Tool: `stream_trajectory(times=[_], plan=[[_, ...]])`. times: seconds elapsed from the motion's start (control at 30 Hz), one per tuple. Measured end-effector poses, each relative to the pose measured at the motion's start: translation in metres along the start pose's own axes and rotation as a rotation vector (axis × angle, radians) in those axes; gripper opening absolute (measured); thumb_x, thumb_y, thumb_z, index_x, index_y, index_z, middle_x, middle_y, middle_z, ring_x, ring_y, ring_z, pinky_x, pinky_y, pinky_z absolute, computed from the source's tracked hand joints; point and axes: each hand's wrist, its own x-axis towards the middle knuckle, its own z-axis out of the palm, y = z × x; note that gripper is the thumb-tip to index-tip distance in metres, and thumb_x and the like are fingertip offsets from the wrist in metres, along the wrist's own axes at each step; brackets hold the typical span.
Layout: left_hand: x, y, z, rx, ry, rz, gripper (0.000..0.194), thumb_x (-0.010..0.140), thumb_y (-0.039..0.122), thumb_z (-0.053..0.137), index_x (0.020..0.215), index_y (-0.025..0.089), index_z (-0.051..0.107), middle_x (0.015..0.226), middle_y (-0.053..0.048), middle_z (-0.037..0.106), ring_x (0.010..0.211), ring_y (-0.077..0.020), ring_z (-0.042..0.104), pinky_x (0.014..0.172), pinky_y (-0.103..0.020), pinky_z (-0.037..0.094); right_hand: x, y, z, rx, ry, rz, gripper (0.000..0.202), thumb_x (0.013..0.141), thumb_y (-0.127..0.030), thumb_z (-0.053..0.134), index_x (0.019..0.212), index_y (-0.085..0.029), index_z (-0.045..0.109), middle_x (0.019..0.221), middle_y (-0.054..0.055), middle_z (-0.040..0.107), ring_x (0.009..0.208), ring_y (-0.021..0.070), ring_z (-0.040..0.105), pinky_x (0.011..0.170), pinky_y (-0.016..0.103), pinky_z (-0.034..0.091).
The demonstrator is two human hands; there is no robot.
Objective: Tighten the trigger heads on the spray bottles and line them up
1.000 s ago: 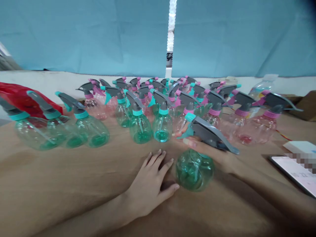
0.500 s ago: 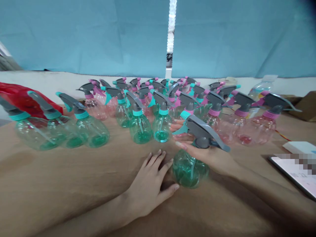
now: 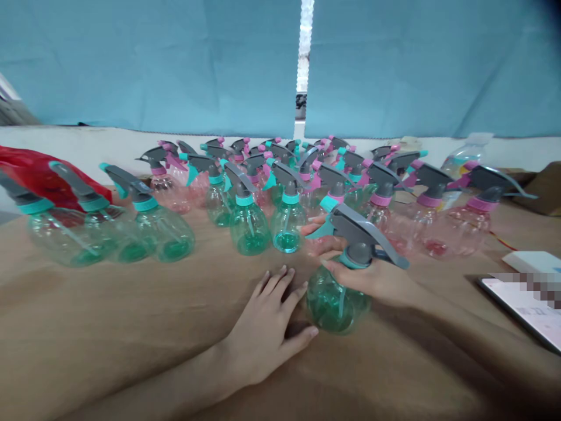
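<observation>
Green spray bottles stand at left; next, the left hand rests flat on the brown table, fingers apart, holding nothing, maybe for support. Just beside, another green bottle seems to stand; the right hand surrounds its neck, perhaps for steadiness, but whether clamped I cannot tell.

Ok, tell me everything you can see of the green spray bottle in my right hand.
The green spray bottle has a rounded, transparent, plastic-looking body with a thin tube inside. On top are a turquoise collar and a grey spray head with a turquoise nozzle and trigger. It is nearly upright, leaning slightly right in the picture, nozzle toward the upper left. The right hand grips it around the neck; the left hand lies beside it, contact unclear. Any liquid inside is unclear.
</observation>
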Motion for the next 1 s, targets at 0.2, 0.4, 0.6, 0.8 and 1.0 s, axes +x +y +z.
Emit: stream_trajectory(times=[0.2, 0.4, 0.6, 0.8, 1.0], plan=[[-0.0003, 0.0002, -0.0013, -0.002, -0.004, 0.004, 0.059, 0.089, 0.054, 0.044, 0.133, 0.015, 0.041, 0.143, -0.014, 0.035, 0.133, -0.0297, 0.025, 0.106, -0.051, 0.022, 0.0014, -0.0047, -0.0020, 0.035, -0.049, 0.015, 0.019, 0.082, -0.020, 0.048, 0.093, -0.026, 0.062, 0.082, -0.001, 0.069, 0.090, 0.0191, 0.065, 0.088, 0.038, 0.050], [-0.0007, 0.0006, -0.0004, -0.009, 0.005, 0.001, 0.058, 0.088, 0.054, 0.046, 0.131, 0.015, 0.044, 0.143, -0.014, 0.034, 0.132, -0.0307, 0.026, 0.106, -0.051, 0.022, 0.0014, -0.0058, -0.0023, 0.002, -0.013, 0.017, 0.017, 0.081, -0.022, 0.049, 0.089, -0.027, 0.064, 0.081, 0.000, 0.069, 0.087, 0.0195, 0.065, 0.087, 0.039, 0.050], [0.0009, 0.0014, 0.0002, -0.002, 0.019, 0.000, 0.058, 0.088, 0.054, 0.046, 0.131, 0.015, 0.044, 0.142, -0.015, 0.036, 0.132, -0.0305, 0.028, 0.105, -0.050, 0.024, 0.0014, -0.0029, -0.0008, 0.012, -0.003, 0.031, 0.027, 0.079, -0.020, 0.049, 0.103, -0.027, 0.059, 0.085, 0.001, 0.069, 0.089, 0.0209, 0.064, 0.087, 0.040, 0.049], [0.0004, 0.0026, -0.0008, 0.008, 0.005, -0.003, 0.057, 0.088, 0.053, 0.047, 0.130, 0.014, 0.044, 0.141, -0.016, 0.036, 0.131, -0.0306, 0.028, 0.105, -0.050, 0.024, -0.0009, -0.0024, -0.0016, 0.046, 0.020, 0.072, 0.017, 0.078, -0.025, 0.051, 0.093, -0.026, 0.059, 0.084, 0.001, 0.067, 0.089, 0.0215, 0.063, 0.088, 0.042, 0.047], [-0.0001, 0.0027, -0.0023, 0.009, 0.006, 0.003, 0.056, 0.088, 0.052, 0.047, 0.130, 0.014, 0.044, 0.142, -0.016, 0.036, 0.131, -0.0312, 0.028, 0.104, -0.051, 0.025, -0.0039, -0.0046, -0.0013, 0.117, 0.041, 0.128, 0.008, 0.074, -0.025, 0.053, 0.077, -0.025, 0.060, 0.082, 0.001, 0.065, 0.084, 0.0216, 0.063, 0.085, 0.042, 0.049]])
